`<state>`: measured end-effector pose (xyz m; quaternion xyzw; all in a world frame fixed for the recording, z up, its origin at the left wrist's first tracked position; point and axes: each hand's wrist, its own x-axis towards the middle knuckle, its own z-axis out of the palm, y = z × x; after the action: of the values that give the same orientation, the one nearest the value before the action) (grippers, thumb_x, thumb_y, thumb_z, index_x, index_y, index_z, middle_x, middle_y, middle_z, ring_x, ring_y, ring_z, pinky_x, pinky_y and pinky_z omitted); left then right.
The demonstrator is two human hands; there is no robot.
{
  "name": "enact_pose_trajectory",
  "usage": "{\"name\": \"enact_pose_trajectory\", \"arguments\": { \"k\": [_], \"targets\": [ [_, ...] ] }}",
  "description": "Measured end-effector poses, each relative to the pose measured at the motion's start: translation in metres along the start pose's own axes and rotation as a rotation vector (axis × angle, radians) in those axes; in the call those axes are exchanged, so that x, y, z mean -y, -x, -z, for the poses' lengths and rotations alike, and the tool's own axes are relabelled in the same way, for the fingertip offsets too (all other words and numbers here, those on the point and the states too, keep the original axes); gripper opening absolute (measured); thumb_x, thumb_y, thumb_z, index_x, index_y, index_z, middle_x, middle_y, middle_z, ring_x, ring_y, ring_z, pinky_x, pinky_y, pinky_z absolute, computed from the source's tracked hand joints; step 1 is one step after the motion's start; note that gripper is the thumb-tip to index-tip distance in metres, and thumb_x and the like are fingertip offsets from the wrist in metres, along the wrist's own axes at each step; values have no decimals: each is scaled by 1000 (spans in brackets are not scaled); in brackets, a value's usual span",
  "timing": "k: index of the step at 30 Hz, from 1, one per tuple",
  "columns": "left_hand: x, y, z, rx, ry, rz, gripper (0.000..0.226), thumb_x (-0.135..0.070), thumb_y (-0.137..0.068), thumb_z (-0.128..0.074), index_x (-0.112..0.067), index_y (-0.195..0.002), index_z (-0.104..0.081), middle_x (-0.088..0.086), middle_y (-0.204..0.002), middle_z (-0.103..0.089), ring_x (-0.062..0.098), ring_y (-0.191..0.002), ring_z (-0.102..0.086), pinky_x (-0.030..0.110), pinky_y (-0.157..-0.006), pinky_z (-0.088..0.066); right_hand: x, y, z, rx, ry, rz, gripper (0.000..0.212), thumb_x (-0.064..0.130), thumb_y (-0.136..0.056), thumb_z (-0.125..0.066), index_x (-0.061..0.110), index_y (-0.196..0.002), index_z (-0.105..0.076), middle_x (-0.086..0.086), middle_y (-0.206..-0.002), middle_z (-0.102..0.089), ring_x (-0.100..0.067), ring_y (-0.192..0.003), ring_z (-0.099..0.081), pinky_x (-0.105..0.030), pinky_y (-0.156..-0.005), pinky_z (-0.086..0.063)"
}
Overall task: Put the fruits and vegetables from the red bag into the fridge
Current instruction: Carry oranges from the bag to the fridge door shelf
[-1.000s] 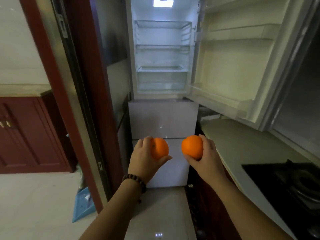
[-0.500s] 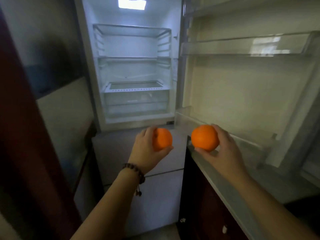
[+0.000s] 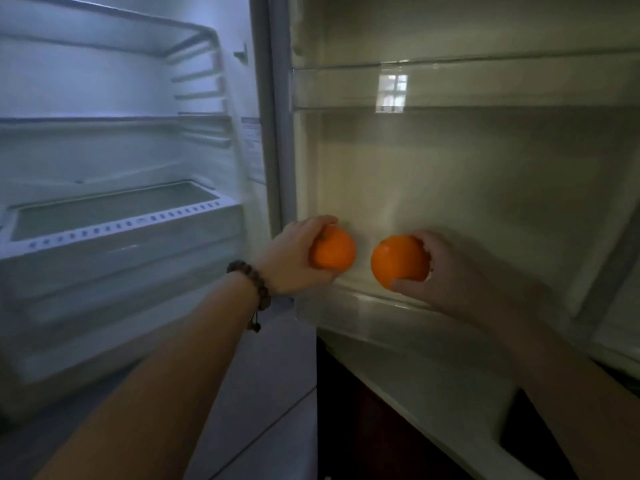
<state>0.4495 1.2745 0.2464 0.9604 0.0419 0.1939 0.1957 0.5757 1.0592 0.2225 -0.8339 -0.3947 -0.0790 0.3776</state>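
Left hand gripping left orange, right hand gripping right orange, above fridge door bin

Two oranges are held side by side over the lower door shelf, the left orange in the left hand, the right orange in the right hand. The fridge compartment is found to their left.

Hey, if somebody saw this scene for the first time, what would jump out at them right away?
Two bright round oranges, one in the left hand and one in the right hand, held side by side just above the lowest clear plastic door bin of the open white fridge. Next, the lit, bare fridge interior at left, with its glass shelves and clear crisper drawer, and the dark beaded bracelet on the left wrist.
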Motion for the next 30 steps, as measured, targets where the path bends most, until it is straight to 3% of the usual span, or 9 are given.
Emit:
{"name": "enact_pose_trajectory", "arguments": {
  "k": [3,7,10,12,16,19,23,30],
  "targets": [
    [8,-34,-4,158,-64,-86,80,-43,-74,-73,-26,-140,-31,-3,-134,-43,11,-115,-44,28,-94,-40,-4,-19,-3,101,-26,-44,79,33,-62,-84,24,-130,-46,1,-125,-50,-16,-110,-51,-34,-91,-46],
    [24,-63,-18,324,-163,-183,82,-46,-70,-75,-30,-138,-34,-7,-136,-41,17,-119,-47,41,-99,-45,-9,-33,-2,217,-61,-108,79,27,-65,-84,27,-132,-44,6,-123,-49,-14,-112,-50,-29,-89,-45],
    [33,-77,-27,401,-209,-251,81,-44,-69,-76,-30,-138,-35,-9,-137,-42,16,-122,-46,43,-99,-45,-9,-39,-1,291,2,-126,75,25,-68,-82,26,-133,-44,7,-119,-47,-11,-105,-50,-19,-77,-42],
    [36,-86,-30,431,-253,-300,80,-39,-69,-76,-28,-138,-38,-6,-139,-42,16,-126,-43,43,-102,-42,-9,-43,-3,327,61,-136,76,25,-69,-82,23,-134,-43,5,-119,-47,-11,-101,-51,-19,-75,-41],
    [44,-100,-41,525,-347,-347,75,-32,-73,-73,-21,-140,-40,1,-142,-41,18,-131,-38,43,-108,-35,-11,-49,-12,399,152,-132,78,24,-65,-84,19,-133,-46,5,-120,-51,-10,-100,-51,-20,-80,-41],
    [52,-106,-50,587,-406,-353,73,-27,-74,-71,-30,-139,-37,-3,-143,-38,19,-131,-38,44,-106,-39,-14,-53,-19,465,161,-143,80,20,-64,-85,16,-133,-45,-2,-129,-52,-13,-104,-52,-22,-86,-44],
    [57,-108,-57,578,-384,-397,65,-25,-77,-71,-32,-135,-43,-5,-141,-38,17,-128,-42,41,-105,-40,-15,-58,-26,517,268,-140,81,18,-64,-85,14,-133,-44,-6,-130,-50,-20,-111,-52,-33,-93,-46],
    [59,-111,-54,615,-432,-420,66,-19,-84,-64,-26,-143,-35,-2,-149,-32,17,-136,-32,37,-112,-30,-12,-61,-29,526,332,-110,83,16,-64,-85,12,-135,-43,-7,-135,-48,-22,-117,-49,-30,-95,-43]
  ]
}}
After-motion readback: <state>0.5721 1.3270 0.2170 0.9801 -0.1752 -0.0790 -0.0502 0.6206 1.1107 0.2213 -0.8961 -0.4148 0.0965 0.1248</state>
